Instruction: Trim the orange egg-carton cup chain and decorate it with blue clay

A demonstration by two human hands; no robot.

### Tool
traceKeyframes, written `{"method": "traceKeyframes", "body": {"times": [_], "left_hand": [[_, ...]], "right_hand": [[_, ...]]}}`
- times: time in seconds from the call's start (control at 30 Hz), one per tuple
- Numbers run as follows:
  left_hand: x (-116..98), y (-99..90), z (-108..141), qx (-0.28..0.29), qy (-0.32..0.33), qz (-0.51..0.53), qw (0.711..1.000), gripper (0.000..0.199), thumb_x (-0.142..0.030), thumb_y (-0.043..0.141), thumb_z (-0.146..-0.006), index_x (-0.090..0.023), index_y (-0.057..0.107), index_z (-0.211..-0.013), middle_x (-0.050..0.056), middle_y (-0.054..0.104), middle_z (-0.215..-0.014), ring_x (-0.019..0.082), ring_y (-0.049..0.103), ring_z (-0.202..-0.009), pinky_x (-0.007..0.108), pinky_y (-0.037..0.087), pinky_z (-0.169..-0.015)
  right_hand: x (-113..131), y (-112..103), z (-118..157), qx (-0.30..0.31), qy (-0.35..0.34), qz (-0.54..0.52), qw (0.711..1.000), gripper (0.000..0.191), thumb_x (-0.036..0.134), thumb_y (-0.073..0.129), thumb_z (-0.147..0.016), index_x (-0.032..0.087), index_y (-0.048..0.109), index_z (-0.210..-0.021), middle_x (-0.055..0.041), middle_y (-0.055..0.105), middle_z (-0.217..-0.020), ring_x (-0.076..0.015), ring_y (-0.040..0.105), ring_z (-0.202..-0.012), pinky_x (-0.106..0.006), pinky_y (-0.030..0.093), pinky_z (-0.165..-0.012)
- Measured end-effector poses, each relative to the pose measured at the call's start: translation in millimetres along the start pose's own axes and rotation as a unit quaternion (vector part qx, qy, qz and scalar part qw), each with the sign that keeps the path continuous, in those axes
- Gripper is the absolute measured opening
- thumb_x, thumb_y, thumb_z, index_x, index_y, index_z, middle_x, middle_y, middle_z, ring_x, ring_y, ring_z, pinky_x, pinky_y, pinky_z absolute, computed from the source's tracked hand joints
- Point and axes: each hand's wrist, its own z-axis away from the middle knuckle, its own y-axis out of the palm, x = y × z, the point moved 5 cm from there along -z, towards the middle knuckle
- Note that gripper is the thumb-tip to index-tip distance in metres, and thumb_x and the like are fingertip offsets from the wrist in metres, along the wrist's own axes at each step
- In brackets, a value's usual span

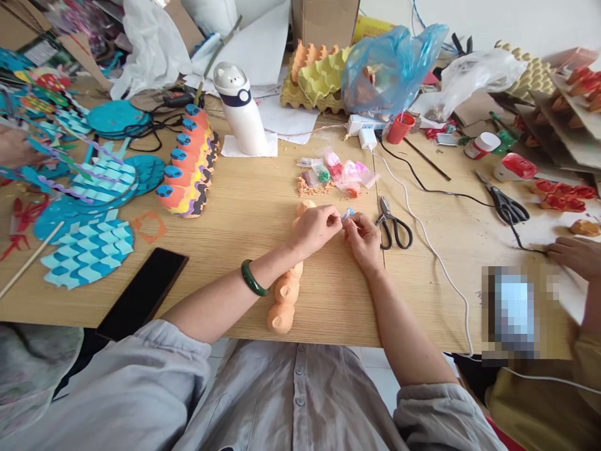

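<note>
My right hand (364, 241) is closed in a pinch on a small blue-and-clear plastic packet (348, 213). Fingers together, my left hand (317, 230) meets the packet's left side; its fingertips partly hide what they pinch. Under my left wrist lies an orange strip of egg-carton cups (284, 304), part of it covered by the arm. Just right of my right hand rest black-handled scissors (395, 227). Beyond the hands is a group of small plastic bags (350, 174) with pink, red and green contents, beside orange shavings (312, 186).
A painted egg-carton piece (188, 166) and a white bottle (246, 116) stand left of centre. Blue paper shapes (89, 250) and a black phone (143, 291) lie at left. A white cable (436, 250) crosses the right side. Another person's hand (575, 257) is at far right.
</note>
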Motion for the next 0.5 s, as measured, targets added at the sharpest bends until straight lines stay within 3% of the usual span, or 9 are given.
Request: {"method": "traceKeyframes", "body": {"times": [0.2,0.5], "left_hand": [[1,-4.2,-2,-0.029,-0.033,-0.079,0.996,0.017,-0.013,0.062,-0.082,-0.022,0.051,-0.071,0.003,0.068,-0.076,0.017,0.06,-0.071,0.029,0.046,-0.072],[-16,3.3,5,-0.019,0.023,-0.122,0.992,0.018,-0.016,0.057,-0.093,-0.021,0.054,-0.076,0.005,0.07,-0.084,0.017,0.063,-0.076,0.028,0.044,-0.068]], "right_hand": [[-2,-1,-1,-0.032,0.001,-0.016,0.999,0.04,0.058,0.065,-0.09,0.022,0.058,-0.074,-0.0026,0.065,-0.091,-0.0103,0.056,-0.063,-0.024,0.053,-0.052],[-3,-3,0,-0.028,-0.003,0.006,1.0,0.029,0.049,0.07,-0.088,0.023,0.059,-0.083,-0.0009,0.062,-0.083,-0.0144,0.06,-0.076,-0.024,0.056,-0.059]]}}
